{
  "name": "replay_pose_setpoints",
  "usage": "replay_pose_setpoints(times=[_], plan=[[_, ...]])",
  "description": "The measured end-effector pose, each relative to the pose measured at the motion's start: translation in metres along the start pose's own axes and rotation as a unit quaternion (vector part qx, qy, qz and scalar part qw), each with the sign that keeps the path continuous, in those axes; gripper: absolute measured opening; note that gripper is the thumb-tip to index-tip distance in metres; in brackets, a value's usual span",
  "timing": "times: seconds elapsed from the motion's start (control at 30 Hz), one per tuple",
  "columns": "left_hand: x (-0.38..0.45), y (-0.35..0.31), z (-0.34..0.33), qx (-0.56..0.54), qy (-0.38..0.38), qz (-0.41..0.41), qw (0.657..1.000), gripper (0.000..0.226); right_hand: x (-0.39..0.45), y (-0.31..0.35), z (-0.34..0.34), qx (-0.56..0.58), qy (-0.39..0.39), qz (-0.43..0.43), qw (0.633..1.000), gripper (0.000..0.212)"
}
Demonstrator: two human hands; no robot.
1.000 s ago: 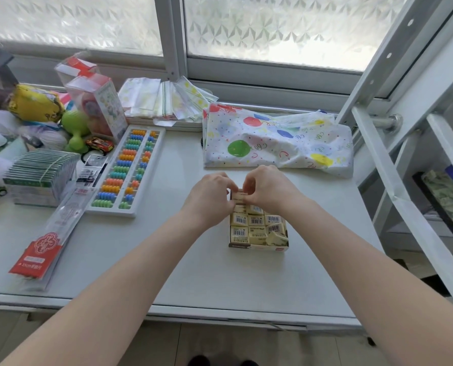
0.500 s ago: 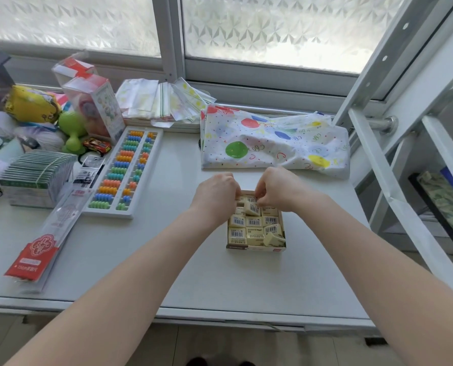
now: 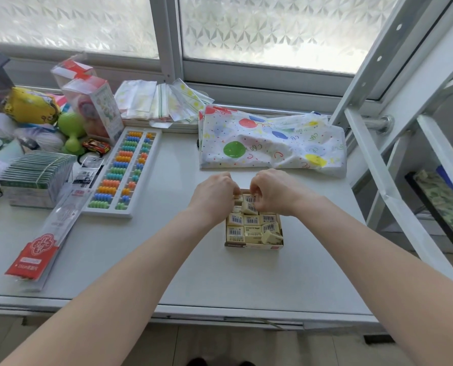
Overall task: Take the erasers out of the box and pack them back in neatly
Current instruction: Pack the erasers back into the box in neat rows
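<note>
A small open cardboard box (image 3: 254, 246) sits on the white table (image 3: 167, 260), right of centre. It holds several cream erasers (image 3: 251, 221) with barcode labels; one at the near right corner (image 3: 271, 236) lies tilted. Both hands hover over the box's far end. My right hand (image 3: 273, 192) has its fingers curled down and pinches a tilted eraser (image 3: 250, 206) there. My left hand (image 3: 213, 198) has curled fingers at the far left corner, fingertips on an eraser (image 3: 237, 198); its grip is partly hidden.
A colourful abacus (image 3: 125, 175) lies to the left, with a green card stack (image 3: 35, 175), a red-labelled packet (image 3: 45, 244) and toys (image 3: 69, 130) beyond. A balloon-print bag (image 3: 270, 143) lies behind the box. White metal ladder rails (image 3: 384, 180) stand at the right.
Both hands stayed over the box's far end, shifting slightly. The eraser under my right fingers has lifted and tilted out of its row.
</note>
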State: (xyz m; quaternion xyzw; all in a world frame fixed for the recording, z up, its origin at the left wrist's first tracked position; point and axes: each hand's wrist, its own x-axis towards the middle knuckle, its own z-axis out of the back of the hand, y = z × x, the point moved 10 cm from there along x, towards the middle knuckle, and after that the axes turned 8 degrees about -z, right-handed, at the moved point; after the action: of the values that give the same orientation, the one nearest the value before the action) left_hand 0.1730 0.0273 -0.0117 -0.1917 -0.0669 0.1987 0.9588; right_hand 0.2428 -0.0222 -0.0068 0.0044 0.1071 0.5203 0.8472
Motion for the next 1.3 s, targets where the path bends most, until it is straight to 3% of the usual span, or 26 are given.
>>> replay_pose_setpoints(times=[0.13,0.4,0.7,1.0,1.13,1.3], plan=[[-0.003,-0.010,-0.002,-0.038,-0.005,-0.035,0.999,0.034,-0.009,0.000,0.001,0.000,-0.036,0.027,0.999,0.027],[-0.001,-0.016,-0.013,-0.067,0.011,-0.040,0.997,0.036,-0.018,-0.001,-0.001,0.049,-0.062,0.036,0.996,0.025],[-0.006,-0.021,-0.011,-0.083,-0.028,-0.047,0.995,0.032,-0.011,-0.005,-0.006,0.061,-0.038,0.011,0.997,0.026],[-0.001,-0.015,-0.016,-0.003,-0.013,-0.003,1.000,0.036,-0.021,-0.008,-0.002,0.105,-0.100,0.029,0.989,0.018],[0.004,-0.010,-0.016,-0.038,-0.013,0.018,0.999,0.031,-0.021,-0.014,-0.001,0.144,-0.094,0.013,0.985,0.018],[0.002,-0.009,-0.014,-0.068,-0.026,0.012,0.997,0.030,-0.011,-0.013,-0.007,0.115,-0.047,0.019,0.992,0.020]])
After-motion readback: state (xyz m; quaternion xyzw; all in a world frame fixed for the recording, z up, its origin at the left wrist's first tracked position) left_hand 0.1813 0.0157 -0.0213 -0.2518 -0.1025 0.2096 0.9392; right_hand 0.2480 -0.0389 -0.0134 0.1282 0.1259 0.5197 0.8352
